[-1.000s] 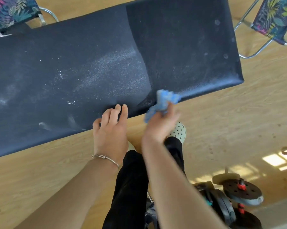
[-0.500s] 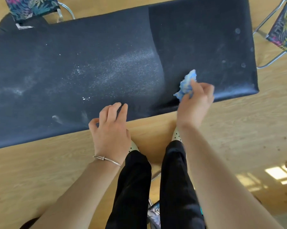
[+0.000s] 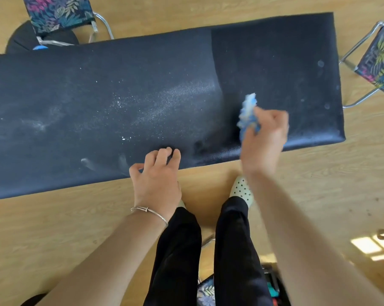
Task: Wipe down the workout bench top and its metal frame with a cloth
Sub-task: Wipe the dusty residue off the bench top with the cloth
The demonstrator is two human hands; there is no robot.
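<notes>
On the right-hand section of the bench top (image 3: 275, 62), the right hand (image 3: 265, 138) pinches a bunched blue cloth (image 3: 248, 112) between thumb and curled fingers; blur hides whether the cloth touches the vinyl. That section looks mostly clean apart from a few round spots (image 3: 320, 63). A broad scatter of white dust (image 3: 164, 102) crosses the middle and a paler smear (image 3: 37, 124) lies toward the left, so I judge most of the top remains to be wiped, as does the metal frame, hidden underneath. The left hand (image 3: 156, 180) holds nothing, its bent fingertips resting on the near edge. A folding chair (image 3: 58, 16) stands behind the bench and a second chair (image 3: 381, 60) sits off its right end; both may crowd access to the frame.
</notes>
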